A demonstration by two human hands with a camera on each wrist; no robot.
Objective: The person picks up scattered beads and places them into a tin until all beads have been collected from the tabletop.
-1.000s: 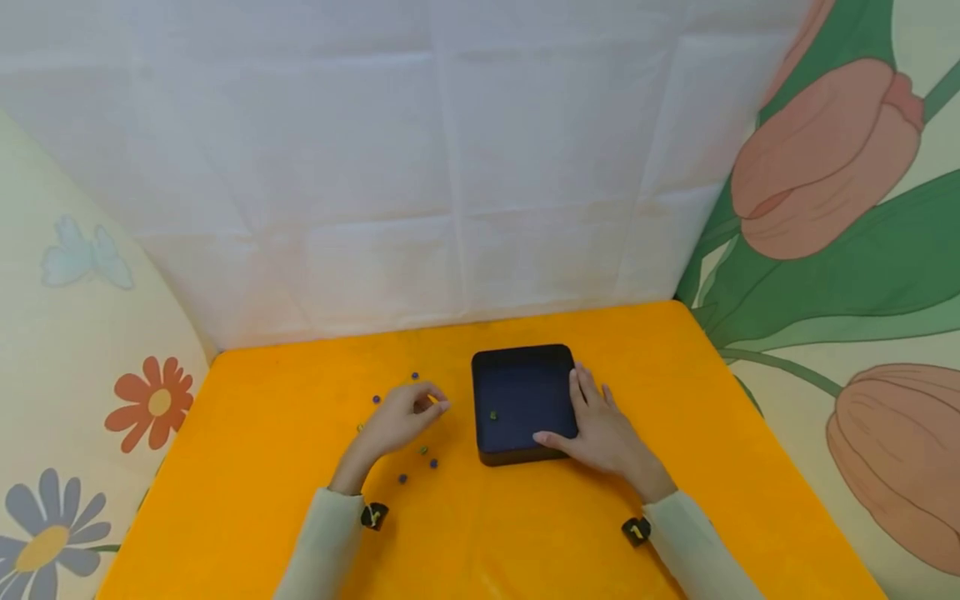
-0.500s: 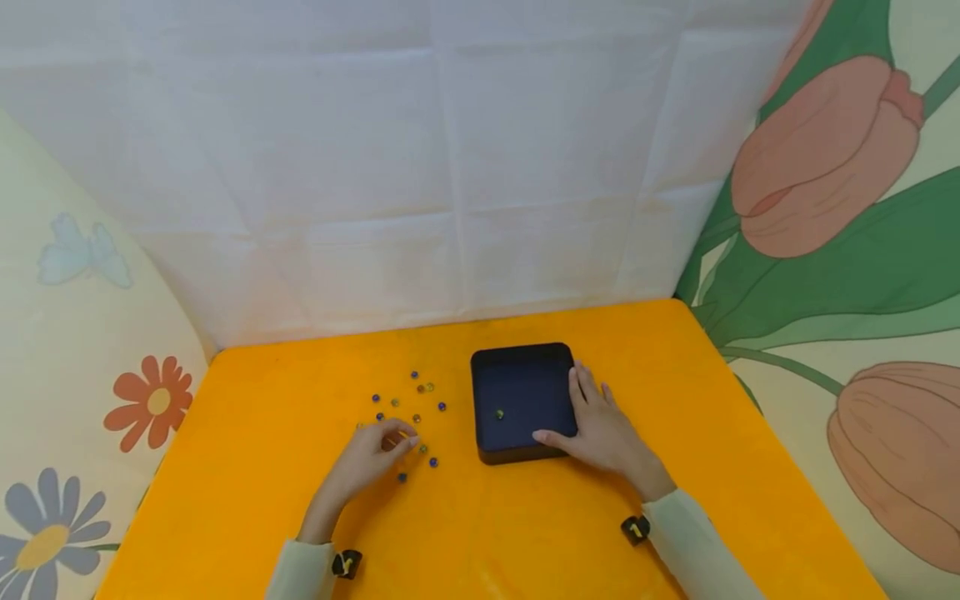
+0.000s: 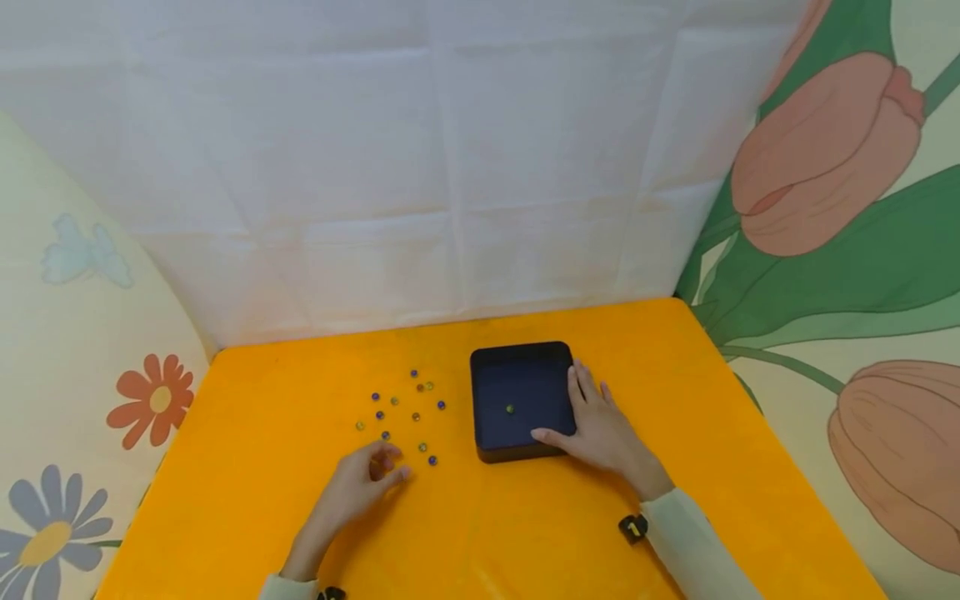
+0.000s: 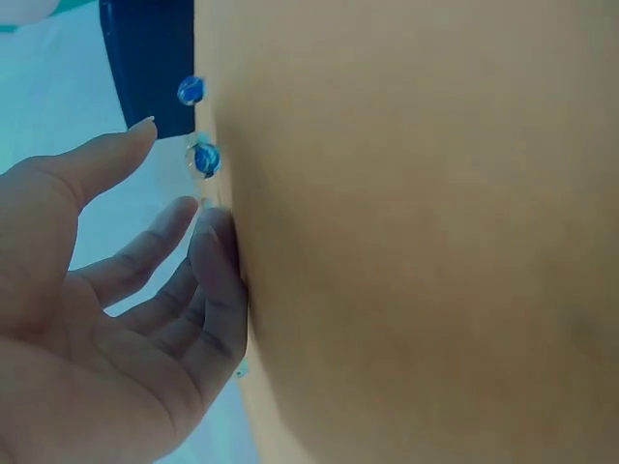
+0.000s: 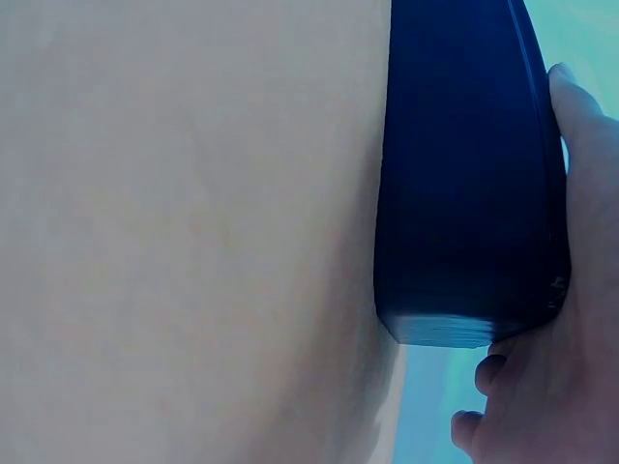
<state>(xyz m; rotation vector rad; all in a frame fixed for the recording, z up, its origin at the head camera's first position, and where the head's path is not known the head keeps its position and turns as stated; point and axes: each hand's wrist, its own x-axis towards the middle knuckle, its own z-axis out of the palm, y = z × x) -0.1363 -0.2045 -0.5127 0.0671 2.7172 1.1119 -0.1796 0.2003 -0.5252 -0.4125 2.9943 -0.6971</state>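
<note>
In the head view my left hand (image 3: 360, 487) hovers low beside scattered glass marbles, thumb and fingers apart. Its fingertips are just short of a blue marble (image 3: 386, 436). The left wrist view shows a clear gap between thumb and curved fingers, with a blue-swirled marble (image 4: 205, 159) beyond them. My right hand (image 3: 603, 429) grips the near right corner of a shallow black square box (image 3: 517, 454), thumb over the rim and fingers along the outer side. One yellow-green marble (image 3: 510, 409) lies inside the box. In the right wrist view the thumb (image 5: 573, 97) lies along the box's rim.
Several other marbles, such as an orange one (image 3: 416, 417) and a yellowish one (image 3: 360, 426), are strewn left of the box. A yellow cloth (image 3: 487, 533) covers the table. A white sheet (image 3: 337, 167) hangs behind, with flower-printed panels at both sides.
My left hand has moved away from the box, leftward and nearer to me, uncovering several marbles. The marble inside the box has rolled right. My right hand stays on the box.
</note>
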